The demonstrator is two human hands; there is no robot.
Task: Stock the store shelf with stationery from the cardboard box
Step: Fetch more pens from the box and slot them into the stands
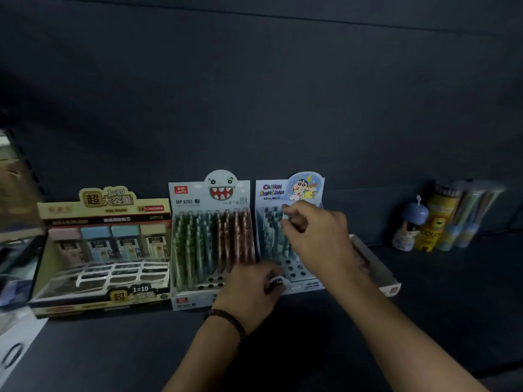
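I'd ease the teal pen [280, 225] pinched by my right hand [314, 236] straight down into the mid-frame pale blue cardboard display box [283, 190], with my left hand [252, 285] clutching a small white thing [278, 280].

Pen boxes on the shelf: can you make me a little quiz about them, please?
1. True or false: the right hand is at the pens in the Crayon Shinchan pen box.
2. What stands left of the monster-face pen box? A) lead refill box B) a teddy bear C) a ball
3. Fill in: the beaded bracelet is on the ___ wrist.

Key: 1 true; 2 A; 3 left.
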